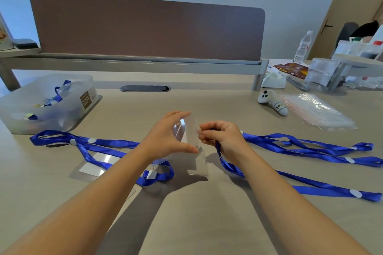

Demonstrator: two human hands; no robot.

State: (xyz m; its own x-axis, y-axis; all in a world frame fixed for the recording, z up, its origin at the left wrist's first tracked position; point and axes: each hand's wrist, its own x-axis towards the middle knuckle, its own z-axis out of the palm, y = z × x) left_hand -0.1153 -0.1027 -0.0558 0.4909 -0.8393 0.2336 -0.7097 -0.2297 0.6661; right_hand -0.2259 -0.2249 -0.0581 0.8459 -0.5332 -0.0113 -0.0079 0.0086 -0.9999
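My left hand holds a clear plastic badge sleeve upright above the desk, fingers at its top edge and thumb at its lower edge. My right hand pinches the end of a blue lanyard right beside the sleeve's right edge; the strap trails down and off to the right across the desk. Another clear sleeve lies flat just below the hands. On the left, a second blue lanyard runs over a clear sleeve with a white card.
A translucent bin with lanyards and sleeves stands at the left. More blue lanyards lie at the right, behind them a stack of clear bags and a white controller. A brown divider closes off the back.
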